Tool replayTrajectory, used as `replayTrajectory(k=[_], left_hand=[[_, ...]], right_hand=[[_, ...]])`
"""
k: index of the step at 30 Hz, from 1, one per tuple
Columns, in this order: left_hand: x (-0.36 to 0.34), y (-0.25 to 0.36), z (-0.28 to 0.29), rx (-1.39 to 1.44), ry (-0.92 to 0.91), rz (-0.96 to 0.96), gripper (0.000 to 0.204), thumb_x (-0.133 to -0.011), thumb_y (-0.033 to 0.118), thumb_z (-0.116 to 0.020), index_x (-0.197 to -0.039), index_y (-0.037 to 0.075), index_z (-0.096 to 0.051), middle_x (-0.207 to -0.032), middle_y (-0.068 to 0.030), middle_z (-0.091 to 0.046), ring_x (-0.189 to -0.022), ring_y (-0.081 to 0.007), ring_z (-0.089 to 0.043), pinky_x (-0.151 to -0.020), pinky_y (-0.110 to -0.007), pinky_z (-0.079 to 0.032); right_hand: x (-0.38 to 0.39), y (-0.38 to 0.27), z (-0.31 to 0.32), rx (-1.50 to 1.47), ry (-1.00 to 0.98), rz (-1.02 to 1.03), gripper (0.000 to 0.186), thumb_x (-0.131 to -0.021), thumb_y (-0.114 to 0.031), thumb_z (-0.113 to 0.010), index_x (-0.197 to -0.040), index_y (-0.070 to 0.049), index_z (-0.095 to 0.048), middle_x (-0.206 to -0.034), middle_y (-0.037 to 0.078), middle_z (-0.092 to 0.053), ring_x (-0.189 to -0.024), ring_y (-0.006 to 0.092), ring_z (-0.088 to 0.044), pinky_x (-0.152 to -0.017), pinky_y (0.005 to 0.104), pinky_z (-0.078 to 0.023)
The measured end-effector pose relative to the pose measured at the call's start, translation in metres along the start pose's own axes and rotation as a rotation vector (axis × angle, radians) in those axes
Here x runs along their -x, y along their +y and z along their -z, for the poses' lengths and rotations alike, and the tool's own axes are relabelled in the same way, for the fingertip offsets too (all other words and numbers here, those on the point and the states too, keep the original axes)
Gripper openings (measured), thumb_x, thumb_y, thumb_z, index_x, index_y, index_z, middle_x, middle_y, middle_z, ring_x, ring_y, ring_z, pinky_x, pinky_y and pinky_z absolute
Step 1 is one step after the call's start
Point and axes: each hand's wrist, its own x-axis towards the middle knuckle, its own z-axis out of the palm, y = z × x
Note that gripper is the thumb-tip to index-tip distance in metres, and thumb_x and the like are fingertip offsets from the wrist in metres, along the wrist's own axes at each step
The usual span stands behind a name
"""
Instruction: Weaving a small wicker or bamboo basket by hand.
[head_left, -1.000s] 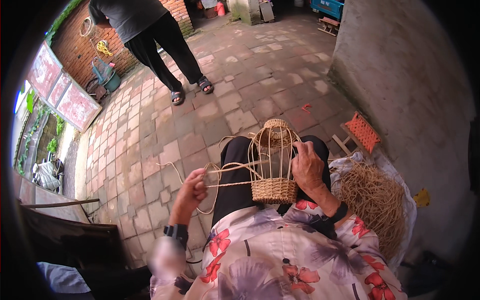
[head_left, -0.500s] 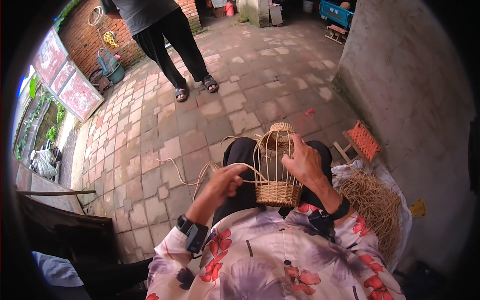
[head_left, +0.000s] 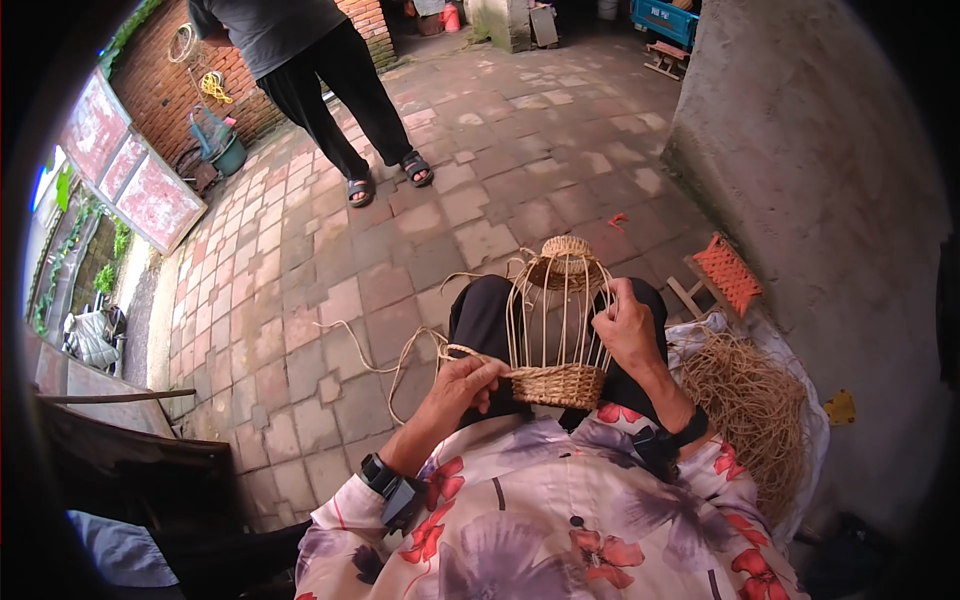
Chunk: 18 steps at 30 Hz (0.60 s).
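Observation:
A partly woven basket (head_left: 560,388) rests on my lap between my knees. Its dense woven band is nearest me, thin bare ribs run away from it, and a small woven collar (head_left: 567,247) joins them at the far end. My left hand (head_left: 466,384) is closed in a pinch on a straw cord (head_left: 462,349) at the left edge of the band. From there the loose cord trails left over the floor. On the right side, my right hand (head_left: 632,330) is closed around the ribs; its fingertips are partly hidden.
A white sack (head_left: 815,400) holding a heap of straw strands (head_left: 745,400) lies to my right, beside an orange woven stool (head_left: 728,273) and a grey wall (head_left: 800,150). Another person (head_left: 330,80) stands ahead on the paving. A dark panel (head_left: 140,460) is at my left.
My left hand has moved right and down, drawing the cord's loop in against the band. My right hand has shifted slightly right along the ribs, and the basket's far end has turned a little.

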Motion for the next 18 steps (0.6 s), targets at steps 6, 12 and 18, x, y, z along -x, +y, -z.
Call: replayTrajectory(k=[6, 12, 18], left_hand=[[-0.035, 0.032, -0.019, -0.531, 0.208, -0.338, 0.024, -0.090, 0.021, -0.062, -0.095, -0.002, -0.069, -0.075, -0.0085, -0.065, -0.068, -0.0123, -0.061, -0.062, -0.027, -0.049], [-0.070, 0.004, -0.030, -1.008, 0.288, -0.768, 0.016, -0.082, 0.014, -0.064, -0.095, 0.006, -0.069, -0.080, -0.0148, -0.068, -0.072, -0.0271, -0.066, -0.065, -0.035, -0.051], [-0.048, 0.004, -0.036, -0.559, 0.229, -0.486, 0.028, -0.082, 0.016, -0.066, -0.108, 0.008, -0.060, -0.067, -0.0064, -0.059, -0.057, -0.0160, -0.056, -0.057, -0.030, -0.046]], right_hand=[[0.003, 0.004, -0.007, 0.020, 0.020, 0.037, 0.036, -0.075, -0.005, -0.058, -0.109, -0.003, -0.046, -0.062, 0.016, -0.060, -0.062, 0.0368, -0.064, -0.060, 0.0442, -0.050], [0.006, 0.001, -0.007, -0.021, 0.019, 0.042, 0.036, -0.076, -0.003, -0.056, -0.110, -0.004, -0.046, -0.062, 0.017, -0.059, -0.062, 0.0371, -0.064, -0.059, 0.0435, -0.050], [0.006, 0.003, -0.004, -0.040, 0.024, 0.005, 0.036, -0.076, -0.003, -0.057, -0.111, -0.004, -0.046, -0.061, 0.017, -0.058, -0.062, 0.0367, -0.064, -0.059, 0.0432, -0.049]])
